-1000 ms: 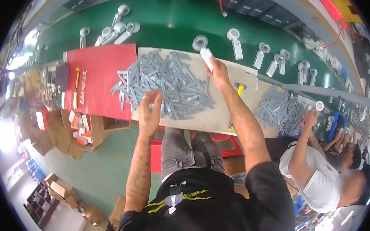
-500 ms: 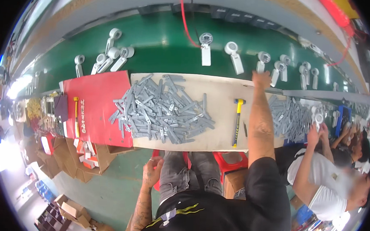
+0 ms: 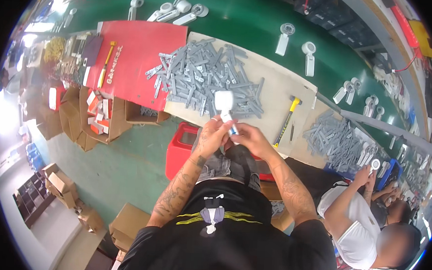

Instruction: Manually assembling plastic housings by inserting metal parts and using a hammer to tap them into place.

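Observation:
A white handheld fan stands out over the bench's near edge, its round head pointing away from me. My left hand is closed around its handle from the left. The fingers of my right hand are closed on the lower end of the same handle, where a small blue patch shows. Just beyond the fan's head lies a heap of grey plastic strips, several with small holes. To the right of my hands, a yellow-and-black hammer rests on the pale board, with a thin dark tool beside it.
White fans lie along the green surface behind the boards. A red board at left carries another hammer. Open cartons and a red stool are below. A co-worker handles a fan at right.
My right hand has come back from the far row of fans, and a fan is now between my hands. The left hand rose from beside my legs to grip it. The view has turned.

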Demonstrator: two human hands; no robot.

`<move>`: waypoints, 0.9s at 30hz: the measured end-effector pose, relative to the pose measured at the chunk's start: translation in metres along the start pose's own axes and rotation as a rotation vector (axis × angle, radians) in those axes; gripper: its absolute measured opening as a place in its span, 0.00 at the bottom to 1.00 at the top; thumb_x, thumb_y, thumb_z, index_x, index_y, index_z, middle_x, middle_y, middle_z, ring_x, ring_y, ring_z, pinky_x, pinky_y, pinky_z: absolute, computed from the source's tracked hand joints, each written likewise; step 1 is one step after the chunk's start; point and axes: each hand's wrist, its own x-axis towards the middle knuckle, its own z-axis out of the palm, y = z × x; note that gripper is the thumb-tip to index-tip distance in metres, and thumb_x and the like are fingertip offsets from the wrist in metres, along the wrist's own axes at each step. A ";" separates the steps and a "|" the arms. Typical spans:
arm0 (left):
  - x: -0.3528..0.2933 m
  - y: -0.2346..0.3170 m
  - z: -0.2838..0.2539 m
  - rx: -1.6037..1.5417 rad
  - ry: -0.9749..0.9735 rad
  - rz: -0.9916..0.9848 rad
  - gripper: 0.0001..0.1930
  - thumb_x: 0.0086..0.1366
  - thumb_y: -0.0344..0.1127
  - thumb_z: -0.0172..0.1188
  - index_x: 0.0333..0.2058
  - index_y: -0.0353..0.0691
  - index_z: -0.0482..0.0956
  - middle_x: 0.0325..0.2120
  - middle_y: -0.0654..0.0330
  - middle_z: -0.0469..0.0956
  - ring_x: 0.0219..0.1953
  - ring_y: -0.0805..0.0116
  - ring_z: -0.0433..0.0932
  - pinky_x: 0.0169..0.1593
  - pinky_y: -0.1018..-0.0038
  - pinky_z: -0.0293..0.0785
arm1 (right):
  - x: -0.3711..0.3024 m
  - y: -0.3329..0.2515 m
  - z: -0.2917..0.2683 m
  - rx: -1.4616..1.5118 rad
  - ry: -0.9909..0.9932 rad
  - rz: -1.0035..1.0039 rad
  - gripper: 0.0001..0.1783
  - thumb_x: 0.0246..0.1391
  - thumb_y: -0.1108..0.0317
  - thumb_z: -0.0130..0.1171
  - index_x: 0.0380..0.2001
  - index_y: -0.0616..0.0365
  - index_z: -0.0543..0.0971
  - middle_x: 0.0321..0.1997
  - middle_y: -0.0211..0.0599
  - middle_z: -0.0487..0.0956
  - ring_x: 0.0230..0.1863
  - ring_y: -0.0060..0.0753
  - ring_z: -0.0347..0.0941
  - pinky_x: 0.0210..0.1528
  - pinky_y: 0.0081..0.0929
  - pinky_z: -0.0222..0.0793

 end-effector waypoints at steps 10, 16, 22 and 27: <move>-0.057 -0.019 -0.056 -0.205 0.165 0.114 0.22 0.75 0.34 0.60 0.61 0.33 0.64 0.47 0.53 0.84 0.29 0.78 0.77 0.31 0.77 0.77 | 0.186 0.012 -0.092 -1.008 0.774 -0.292 0.10 0.60 0.60 0.66 0.35 0.55 0.84 0.36 0.45 0.84 0.42 0.53 0.81 0.45 0.46 0.78; -0.057 -0.001 -0.059 -0.283 0.157 0.203 0.30 0.75 0.33 0.60 0.68 0.33 0.57 0.48 0.50 0.83 0.32 0.73 0.79 0.34 0.74 0.78 | 0.212 0.027 -0.097 -1.248 0.704 -0.219 0.08 0.59 0.63 0.66 0.33 0.57 0.82 0.35 0.43 0.85 0.41 0.51 0.82 0.45 0.46 0.78; -0.055 0.021 -0.054 -0.288 0.108 0.325 0.28 0.76 0.30 0.58 0.69 0.32 0.59 0.53 0.47 0.81 0.37 0.71 0.80 0.44 0.71 0.80 | 0.092 -0.085 0.016 -0.474 0.422 -0.429 0.16 0.60 0.69 0.71 0.51 0.56 0.85 0.33 0.34 0.86 0.34 0.24 0.81 0.39 0.26 0.76; -0.054 0.031 -0.021 -0.212 -0.005 0.351 0.29 0.76 0.30 0.59 0.70 0.32 0.58 0.46 0.54 0.81 0.38 0.70 0.82 0.45 0.71 0.82 | -0.010 -0.077 0.061 -0.449 0.285 -0.442 0.19 0.59 0.72 0.70 0.55 0.53 0.86 0.32 0.30 0.82 0.30 0.22 0.75 0.35 0.26 0.72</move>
